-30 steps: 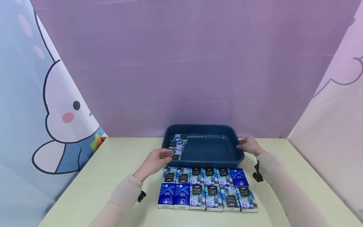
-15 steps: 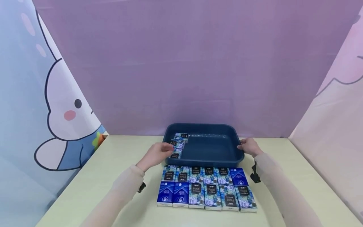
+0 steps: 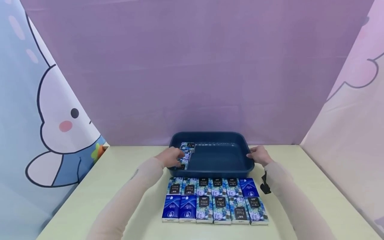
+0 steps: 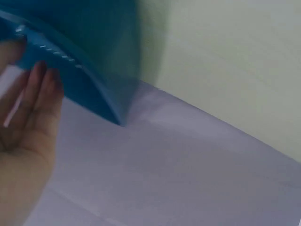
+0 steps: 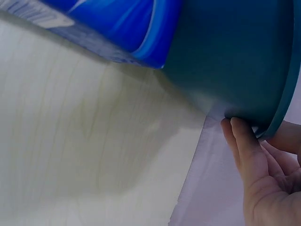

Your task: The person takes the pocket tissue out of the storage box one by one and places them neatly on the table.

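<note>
My right hand (image 3: 260, 155) grips the right rim of a dark blue plastic tub (image 3: 220, 156), thumb over the lip and fingers on its outer wall. The right wrist view shows that hand (image 5: 270, 174) at the tub's corner. Inside the tub, along its left wall, several floral tissue packs (image 3: 183, 164) lie in a column. Over the left rim reaches my left hand (image 3: 170, 157), its fingertips at these packs; the head view hides the exact contact. In the left wrist view, the left hand (image 4: 30, 113) has extended fingers, with nothing visible between them and the thumb.
Two rows of tissue packs lie in front of the tub, mostly floral (image 3: 204, 208), some plain blue (image 3: 187, 207). A pale wooden table (image 3: 144, 213) carries everything. Behind it hangs a purple cloth (image 3: 207, 73), with printed cloths at both sides.
My left hand has moved farther over the tub's left rim, and its wrist has turned. The right hand keeps its hold on the rim. The head view has shifted slightly.
</note>
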### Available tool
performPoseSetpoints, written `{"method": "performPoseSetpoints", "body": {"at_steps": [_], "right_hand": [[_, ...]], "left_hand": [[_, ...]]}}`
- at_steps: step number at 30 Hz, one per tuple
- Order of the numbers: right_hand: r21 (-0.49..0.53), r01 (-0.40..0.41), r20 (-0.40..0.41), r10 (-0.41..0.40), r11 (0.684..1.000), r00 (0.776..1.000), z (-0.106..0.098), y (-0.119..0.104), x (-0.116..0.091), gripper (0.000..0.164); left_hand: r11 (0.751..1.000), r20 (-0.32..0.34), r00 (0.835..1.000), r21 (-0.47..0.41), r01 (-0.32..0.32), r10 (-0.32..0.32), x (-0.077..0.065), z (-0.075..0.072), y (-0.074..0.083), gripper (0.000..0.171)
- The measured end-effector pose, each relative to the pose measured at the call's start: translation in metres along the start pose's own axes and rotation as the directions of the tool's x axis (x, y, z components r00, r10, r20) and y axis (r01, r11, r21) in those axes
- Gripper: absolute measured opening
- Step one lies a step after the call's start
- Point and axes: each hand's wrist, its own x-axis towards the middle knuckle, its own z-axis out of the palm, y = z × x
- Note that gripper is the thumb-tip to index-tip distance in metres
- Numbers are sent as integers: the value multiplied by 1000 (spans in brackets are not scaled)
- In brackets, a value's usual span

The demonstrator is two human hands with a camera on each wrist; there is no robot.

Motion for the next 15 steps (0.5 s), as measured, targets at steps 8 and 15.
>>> {"method": "performPoseSetpoints", "body": {"at_steps": [8, 15], "right_hand": [[-9, -24, -22, 23, 1000, 999, 2, 3, -1, 40], [-30, -49, -24, 48, 998, 999, 4, -1, 0, 40]], "left_hand": [[996, 134, 989, 66, 62, -70, 24, 24, -8, 46], [994, 146, 985, 63, 89, -98, 32, 30, -14, 46]]}}
